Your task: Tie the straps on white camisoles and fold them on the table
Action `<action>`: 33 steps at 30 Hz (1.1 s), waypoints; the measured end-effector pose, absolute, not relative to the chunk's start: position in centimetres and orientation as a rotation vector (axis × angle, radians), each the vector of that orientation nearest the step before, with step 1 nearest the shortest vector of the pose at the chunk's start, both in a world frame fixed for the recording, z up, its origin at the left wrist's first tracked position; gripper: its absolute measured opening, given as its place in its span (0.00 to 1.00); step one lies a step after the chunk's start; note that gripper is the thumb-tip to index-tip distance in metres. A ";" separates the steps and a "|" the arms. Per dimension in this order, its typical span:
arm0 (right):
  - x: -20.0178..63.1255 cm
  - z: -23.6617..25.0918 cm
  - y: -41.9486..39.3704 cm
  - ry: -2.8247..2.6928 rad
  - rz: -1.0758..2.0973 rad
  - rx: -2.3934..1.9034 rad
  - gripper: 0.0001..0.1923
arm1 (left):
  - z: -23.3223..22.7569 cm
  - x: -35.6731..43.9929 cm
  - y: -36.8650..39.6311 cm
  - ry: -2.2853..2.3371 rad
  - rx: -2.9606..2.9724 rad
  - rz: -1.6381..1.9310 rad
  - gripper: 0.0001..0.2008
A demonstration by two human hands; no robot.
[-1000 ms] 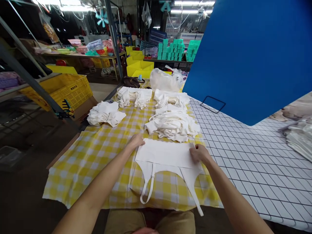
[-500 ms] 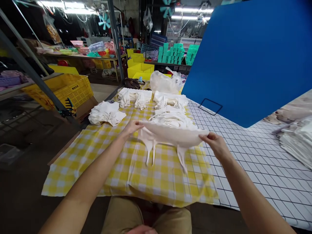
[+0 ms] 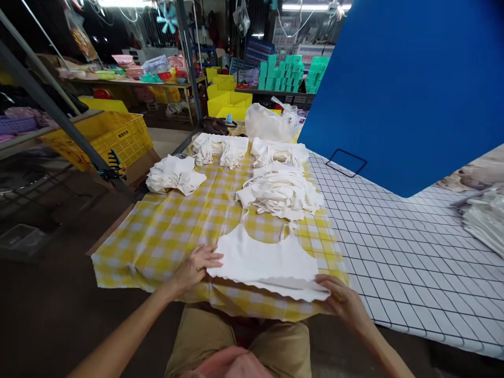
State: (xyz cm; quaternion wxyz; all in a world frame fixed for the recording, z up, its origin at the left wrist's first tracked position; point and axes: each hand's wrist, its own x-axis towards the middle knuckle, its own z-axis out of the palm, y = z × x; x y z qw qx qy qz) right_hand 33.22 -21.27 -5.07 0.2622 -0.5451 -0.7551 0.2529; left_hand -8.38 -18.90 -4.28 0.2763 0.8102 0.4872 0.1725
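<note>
A white cropped camisole top (image 3: 268, 257) lies spread on the yellow checked cloth (image 3: 165, 226), its thin straps pointing away from me and its wavy hem toward me. My left hand (image 3: 200, 264) rests on its lower left corner with the fingers stretched out. At the lower right corner my right hand (image 3: 342, 298) pinches the hem, where the two layers stand slightly apart. Just beyond is a loose heap of white tops (image 3: 281, 191). Farther back are two neater stacks of white tops, one left (image 3: 220, 147) and one right (image 3: 279, 151).
A crumpled white pile (image 3: 175, 174) sits at the table's left. To the right are a white grid-patterned cloth (image 3: 394, 247), a large blue board (image 3: 405, 94) and folded white fabric (image 3: 486, 218). A yellow crate (image 3: 126, 142) and metal post (image 3: 79, 136) stand left.
The top was held up by both hands with its straps hanging toward me. Now it lies flat near the front edge, straps pointing away. My left hand has opened its pinch.
</note>
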 end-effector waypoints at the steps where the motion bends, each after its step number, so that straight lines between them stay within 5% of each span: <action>1: 33.3 -5.8 -22.0 -2.068 0.687 -1.459 0.10 | -4.9 -8.6 -19.8 1.296 2.187 0.397 0.28; 20: 33.3 -7.5 -25.0 -2.042 0.580 -1.434 0.08 | -6.4 -9.6 -22.1 1.284 2.199 0.466 0.19; 28: 31.1 1.9 -22.2 -1.803 0.724 -1.428 0.09 | -0.4 -9.0 -19.6 1.369 1.655 1.016 0.13; 33: 28.5 9.7 -19.8 -1.580 0.801 -1.298 0.11 | 6.1 -9.8 -17.6 1.471 1.468 1.385 0.20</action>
